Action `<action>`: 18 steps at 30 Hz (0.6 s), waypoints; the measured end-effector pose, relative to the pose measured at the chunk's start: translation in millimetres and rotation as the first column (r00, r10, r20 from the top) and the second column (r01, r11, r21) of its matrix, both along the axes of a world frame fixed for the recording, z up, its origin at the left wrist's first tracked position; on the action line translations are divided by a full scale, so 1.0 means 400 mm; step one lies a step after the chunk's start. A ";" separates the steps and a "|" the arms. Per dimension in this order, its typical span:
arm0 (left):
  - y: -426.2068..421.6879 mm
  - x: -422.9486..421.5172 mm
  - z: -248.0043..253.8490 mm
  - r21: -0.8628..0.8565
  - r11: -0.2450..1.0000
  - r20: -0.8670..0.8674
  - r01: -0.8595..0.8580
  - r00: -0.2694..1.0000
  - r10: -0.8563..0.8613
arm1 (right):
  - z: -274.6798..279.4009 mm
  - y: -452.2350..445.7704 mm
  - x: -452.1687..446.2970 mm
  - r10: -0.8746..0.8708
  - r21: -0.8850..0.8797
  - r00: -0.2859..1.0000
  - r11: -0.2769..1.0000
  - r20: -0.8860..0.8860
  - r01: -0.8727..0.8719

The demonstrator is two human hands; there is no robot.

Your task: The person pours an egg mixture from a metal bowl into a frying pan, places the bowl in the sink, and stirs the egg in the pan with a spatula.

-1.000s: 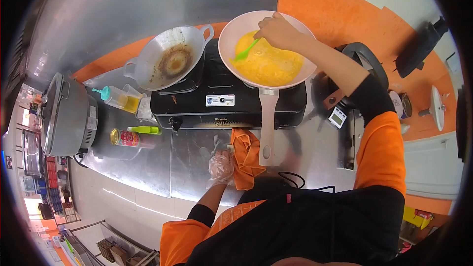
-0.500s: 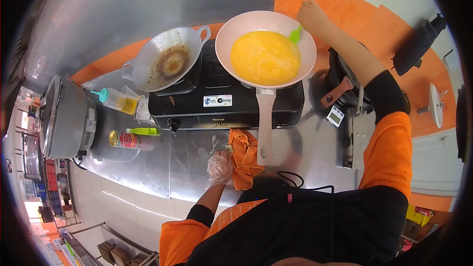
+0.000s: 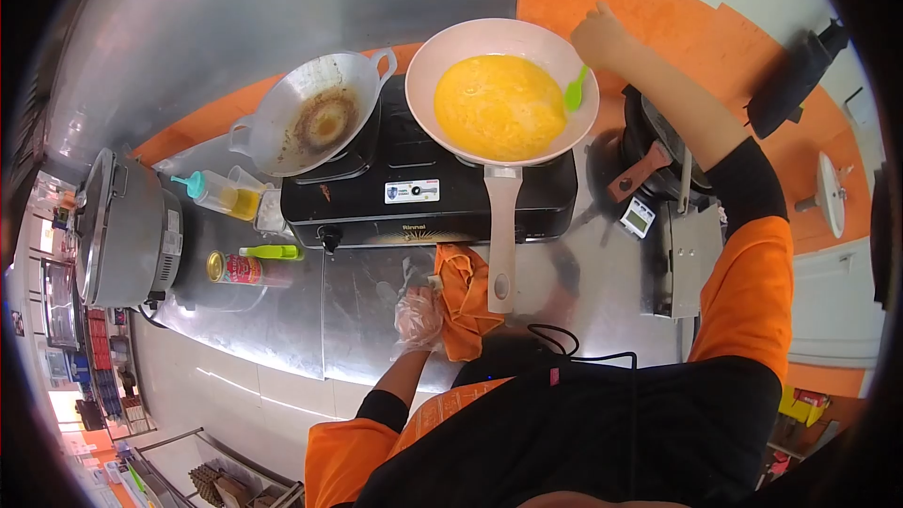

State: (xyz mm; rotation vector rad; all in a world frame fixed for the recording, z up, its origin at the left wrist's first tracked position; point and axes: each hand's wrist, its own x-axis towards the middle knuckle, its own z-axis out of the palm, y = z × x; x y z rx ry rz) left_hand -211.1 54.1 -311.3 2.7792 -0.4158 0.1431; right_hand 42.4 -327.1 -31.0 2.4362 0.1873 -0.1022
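My right hand [image 3: 604, 39] is closed around the handle of a bright green spatula [image 3: 575, 94], whose head rests at the right inner side of a pale pink frying pan [image 3: 451, 42]. Yellow liquid egg [image 3: 499, 103] covers the pan's bottom, partly set. The pan sits on the right burner of a black gas stove [image 3: 428, 212], its handle pointing towards me. In a clear plastic glove, my left hand [image 3: 418, 316] lies on the steel counter with its fingers curled at the left edge of an orange cloth [image 3: 465, 306]; the fingertips are partly hidden.
A metal wok [image 3: 322, 118] with brown residue occupies the left burner. Left of the stove are an oil squeeze bottle [image 3: 218, 193], a can [image 3: 233, 268], a green-handled tool [image 3: 271, 252] and a large grey cooker [image 3: 132, 230]. A digital timer [image 3: 638, 217] and dark pans [image 3: 658, 146] stand right.
My right hand has shifted the green spatula down along the pan's right side, and its head is now more upright. The left hand stays at the cloth.
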 end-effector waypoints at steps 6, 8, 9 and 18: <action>0.004 0.000 -0.014 -0.038 0.999 -0.044 -0.011 0.999 0.009 | 0.026 0.054 -0.010 -0.045 0.031 0.979 0.998 -0.199 0.053; 0.007 -0.001 -0.025 -0.029 1.000 -0.007 0.004 1.000 -0.004 | 0.028 0.026 0.012 -0.013 0.026 0.999 1.000 -0.036 0.013; 0.008 0.001 -0.028 -0.025 1.000 0.014 0.011 1.000 -0.011 | 0.028 0.009 0.026 0.005 0.020 0.999 1.000 0.049 -0.006; -0.002 -0.002 -0.017 -0.019 0.999 0.005 -0.033 0.999 0.033 | 0.036 0.063 0.000 -0.060 -0.012 0.975 0.998 -0.213 0.059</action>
